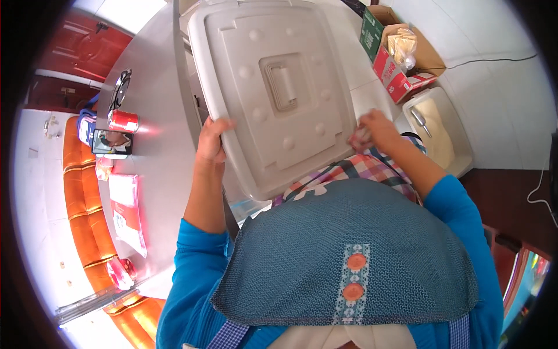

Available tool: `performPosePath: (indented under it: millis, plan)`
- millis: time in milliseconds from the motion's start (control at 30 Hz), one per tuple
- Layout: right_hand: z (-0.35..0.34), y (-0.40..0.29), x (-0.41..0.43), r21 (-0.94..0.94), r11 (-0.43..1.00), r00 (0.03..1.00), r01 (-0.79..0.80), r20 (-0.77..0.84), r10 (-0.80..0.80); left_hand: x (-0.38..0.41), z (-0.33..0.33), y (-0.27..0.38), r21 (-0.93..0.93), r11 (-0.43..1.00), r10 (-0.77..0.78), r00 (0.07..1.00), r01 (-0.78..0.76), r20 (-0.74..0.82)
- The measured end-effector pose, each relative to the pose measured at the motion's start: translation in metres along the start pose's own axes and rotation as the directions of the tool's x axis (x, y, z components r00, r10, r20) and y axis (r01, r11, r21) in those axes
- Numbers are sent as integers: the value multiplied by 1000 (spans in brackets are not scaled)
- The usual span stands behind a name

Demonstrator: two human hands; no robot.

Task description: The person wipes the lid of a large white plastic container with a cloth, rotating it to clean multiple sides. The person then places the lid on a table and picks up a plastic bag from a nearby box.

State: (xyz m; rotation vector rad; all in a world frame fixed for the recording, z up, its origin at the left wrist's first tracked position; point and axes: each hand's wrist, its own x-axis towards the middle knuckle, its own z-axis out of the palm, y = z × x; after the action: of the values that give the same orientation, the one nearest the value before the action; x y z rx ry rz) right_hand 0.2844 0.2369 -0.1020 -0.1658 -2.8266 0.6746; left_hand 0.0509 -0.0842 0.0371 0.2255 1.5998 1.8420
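A large beige plastic lid (244, 109), with a recessed handle at its middle, lies before me. My left hand (213, 139) grips its left rim, with the thumb on top and the fingers hidden beneath. At the lid's lower right edge is my right hand (368, 133), somewhat blurred, with a small reddish-white crumpled thing (360, 138) at its fingers; whether that is held cannot be told. A checked cloth (348, 168) shows between the lid and my apron (340, 227). What lies under the lid is hidden.
At right stand a beige tub (464, 150) of pale powder with a metal scoop (421, 122), and open cardboard boxes (392, 80) with a bagged item. To the left, a grey table (161, 131) bears a phone (112, 142), a red can (124, 121) and packets.
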Motion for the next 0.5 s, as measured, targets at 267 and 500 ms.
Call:
performPosePath:
  millis: [267, 500]
  plan:
    - [-118, -133, 87, 250, 929, 918, 274, -357, -175, 2, 25, 1, -24, 999, 30, 999, -31, -29]
    - [-76, -181, 160, -264, 756, 669, 599, -355, -653, -12, 34, 5, 8, 998, 63, 998, -63, 7]
